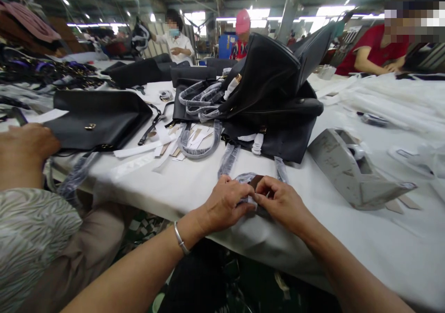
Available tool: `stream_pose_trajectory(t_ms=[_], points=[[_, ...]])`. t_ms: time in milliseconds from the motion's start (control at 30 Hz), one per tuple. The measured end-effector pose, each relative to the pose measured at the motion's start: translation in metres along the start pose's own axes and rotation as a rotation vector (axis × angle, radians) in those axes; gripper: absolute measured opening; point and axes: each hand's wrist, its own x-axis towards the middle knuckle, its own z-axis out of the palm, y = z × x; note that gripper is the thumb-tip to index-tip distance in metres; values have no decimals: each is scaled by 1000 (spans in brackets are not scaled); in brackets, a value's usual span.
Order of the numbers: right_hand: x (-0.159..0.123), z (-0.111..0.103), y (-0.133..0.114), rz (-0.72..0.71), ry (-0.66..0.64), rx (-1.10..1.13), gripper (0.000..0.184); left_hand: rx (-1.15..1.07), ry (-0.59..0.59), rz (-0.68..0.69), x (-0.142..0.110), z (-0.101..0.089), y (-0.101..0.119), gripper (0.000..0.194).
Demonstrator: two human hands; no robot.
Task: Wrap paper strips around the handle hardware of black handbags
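A black handbag point(274, 141) lies at the table's front edge, its handle point(229, 159) hanging toward me under clear plastic wrap. My left hand point(227, 202) is closed at the lower bend of this handle, thumb and fingers pinched. My right hand point(281, 202) meets it there, also closed, with thumb and forefinger pinching at a small whitish bit of wrap. Between the hands shows a dark brown piece point(256, 181), partly hidden by the fingers. A white-wrapped tab point(257, 144) hangs below the gold clasp of the bag.
A grey tape dispenser point(342, 174) stands to the right. Card strips point(198, 137) and another wrapped handle point(200, 154) lie left of the bag. At far left, a co-worker's hand point(28, 146) is beside another black bag point(99, 118). Other people work behind the table.
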Motion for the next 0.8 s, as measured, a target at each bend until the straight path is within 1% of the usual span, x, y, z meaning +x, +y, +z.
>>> stream_pose_trajectory(t_ms=[100,133,167,267,300,333,367,433,467,600,700,800], points=[[-4,0,4,-55,11,32,5,2,17,18,-1,1,-2,16],[-6,1,6,-67,33,64,4,-7,32,29,-1,2,-2,16],[-7,1,8,-75,77,106,7,-18,44,41,-1,2,-3,15],[-7,2,13,-95,244,200,33,-21,59,50,-1,4,-3,14],[-4,3,14,-117,269,186,40,-10,58,43,-1,4,-3,14],[0,3,13,-147,264,148,41,6,56,32,0,4,-2,14],[4,3,13,-176,239,92,37,25,55,19,0,3,-1,13],[13,2,10,-211,176,-32,19,63,43,-6,0,2,1,14],[17,1,8,-215,159,-80,13,80,28,-11,0,2,2,14],[21,-3,-1,-226,205,-203,13,115,-23,9,0,0,2,20],[12,-5,-9,-249,189,-280,17,134,-5,-4,0,0,1,21],[1,-4,-15,-202,180,-319,17,177,34,-42,-1,1,3,24]])
